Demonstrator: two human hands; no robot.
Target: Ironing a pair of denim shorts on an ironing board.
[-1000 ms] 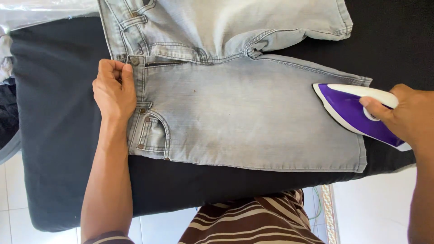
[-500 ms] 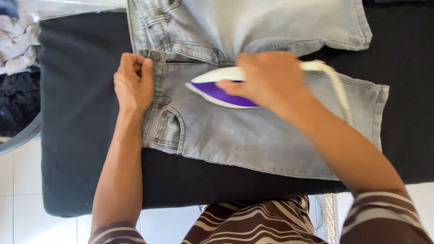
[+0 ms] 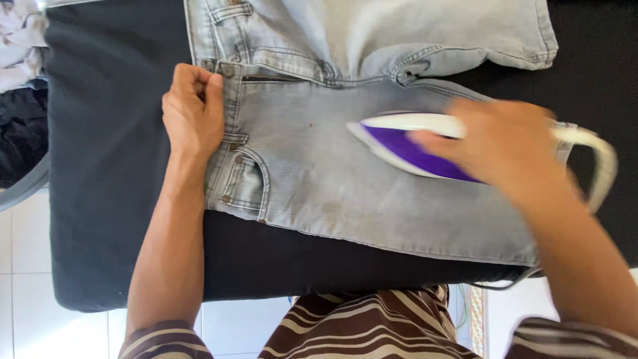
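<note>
Light grey denim shorts lie flat on a black padded ironing surface, waistband to the left. My left hand pinches the waistband near the button and holds it down. My right hand, blurred by motion, grips the handle of a purple and white iron. The iron rests on the near leg of the shorts with its tip pointing left toward the pocket.
A pile of clothes sits at the upper left beside the black surface. White floor tiles show below left. The iron's cord hangs off the near edge at the right. My striped garment fills the bottom.
The iron has slid right along the near leg since half a second ago, after sweeping left from the hem. My left hand still holds the waistband.
</note>
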